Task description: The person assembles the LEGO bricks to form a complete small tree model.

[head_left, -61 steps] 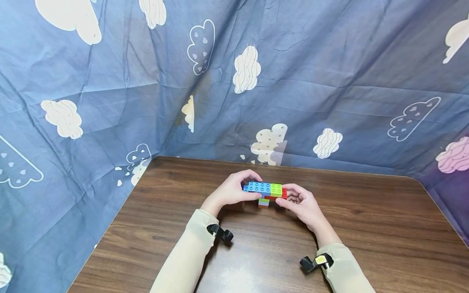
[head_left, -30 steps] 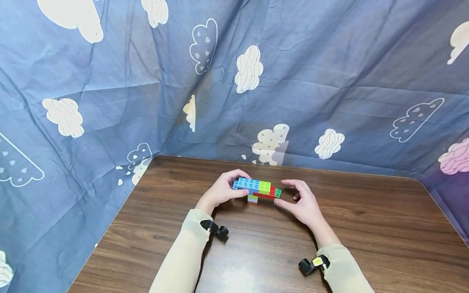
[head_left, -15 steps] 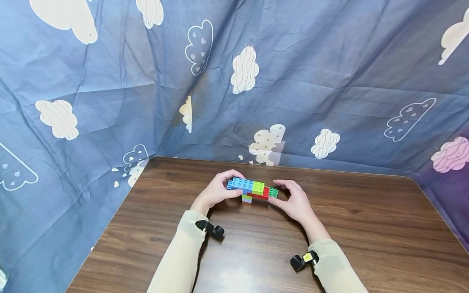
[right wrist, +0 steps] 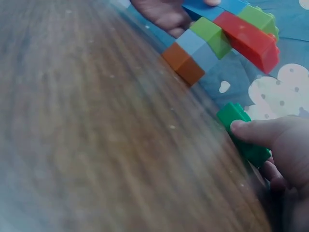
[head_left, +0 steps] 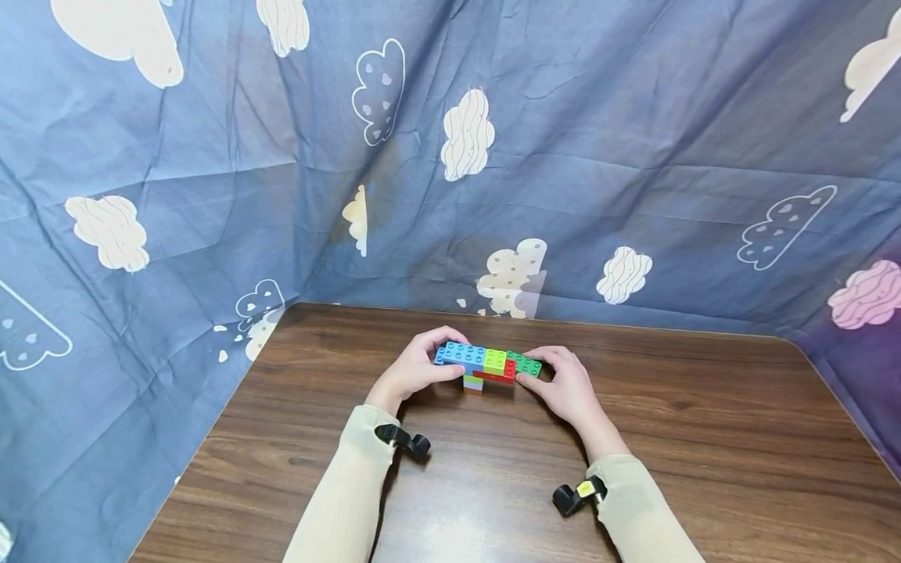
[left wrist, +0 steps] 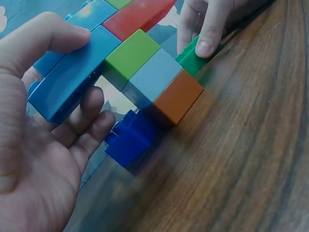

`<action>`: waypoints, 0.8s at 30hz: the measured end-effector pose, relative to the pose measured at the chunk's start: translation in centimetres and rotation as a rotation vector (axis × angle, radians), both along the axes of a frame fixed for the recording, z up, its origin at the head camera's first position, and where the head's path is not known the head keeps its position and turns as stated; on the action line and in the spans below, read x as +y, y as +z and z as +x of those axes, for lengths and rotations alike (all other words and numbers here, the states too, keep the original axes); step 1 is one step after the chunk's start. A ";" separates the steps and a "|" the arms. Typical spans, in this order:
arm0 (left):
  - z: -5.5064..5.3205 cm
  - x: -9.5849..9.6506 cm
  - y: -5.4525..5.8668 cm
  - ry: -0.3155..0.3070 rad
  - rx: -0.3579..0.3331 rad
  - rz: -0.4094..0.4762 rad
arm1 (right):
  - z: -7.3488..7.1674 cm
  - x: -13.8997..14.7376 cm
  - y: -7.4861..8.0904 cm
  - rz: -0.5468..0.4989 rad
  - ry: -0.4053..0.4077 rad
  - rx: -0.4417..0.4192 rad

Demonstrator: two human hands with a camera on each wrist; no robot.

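My left hand (head_left: 418,365) grips the left end of a toy brick build, its thumb on a blue brick (left wrist: 79,72) and its fingers curled behind. Light green (head_left: 495,360) and red bricks (right wrist: 248,41) extend the build to the right. Under it a short column of light green, pale blue (left wrist: 153,79) and orange bricks (left wrist: 178,96) reaches down to the tabletop. A dark blue brick (left wrist: 133,137) sits beside the column; whether they join I cannot tell. My right hand (head_left: 568,385) pinches a green brick (right wrist: 241,133) low by the table, apart from the red brick.
The brown wooden table (head_left: 704,438) stretches around both hands. Blue cloud-printed cloth (head_left: 577,156) hangs behind the table and along its left side. Black wrist cameras sit on the left sleeve (head_left: 352,477) and the right sleeve (head_left: 644,508).
The brick build has shifted left in my left hand. My right hand has left the red end, and the green brick, hidden at first, now shows between its fingers.
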State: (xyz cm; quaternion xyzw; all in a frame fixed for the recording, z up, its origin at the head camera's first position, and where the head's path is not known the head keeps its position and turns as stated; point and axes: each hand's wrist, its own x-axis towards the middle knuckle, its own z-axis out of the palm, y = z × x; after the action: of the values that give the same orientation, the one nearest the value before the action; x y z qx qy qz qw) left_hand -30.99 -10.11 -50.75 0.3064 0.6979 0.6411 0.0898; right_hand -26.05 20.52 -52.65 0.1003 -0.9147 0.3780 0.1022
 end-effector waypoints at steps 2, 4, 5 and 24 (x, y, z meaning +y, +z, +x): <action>0.0 0.0 0.0 0.001 0.003 -0.002 | 0.0 0.2 0.1 -0.011 -0.024 -0.006; 0.0 0.0 0.0 0.000 -0.001 -0.002 | 0.1 0.4 0.2 -0.022 -0.043 -0.015; 0.0 0.0 0.0 -0.001 -0.003 -0.001 | 0.1 0.5 0.2 -0.031 -0.049 -0.022; 0.3 1.1 0.8 -0.013 0.047 -0.040 | 0.3 1.7 1.7 -0.134 -0.080 -0.126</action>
State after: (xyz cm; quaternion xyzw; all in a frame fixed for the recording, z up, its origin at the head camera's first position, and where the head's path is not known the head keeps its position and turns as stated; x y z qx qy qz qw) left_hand -30.69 -9.05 -49.98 0.3240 0.7106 0.6190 0.0836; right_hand -25.76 22.23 -50.90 0.0326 -0.8952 0.4396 0.0660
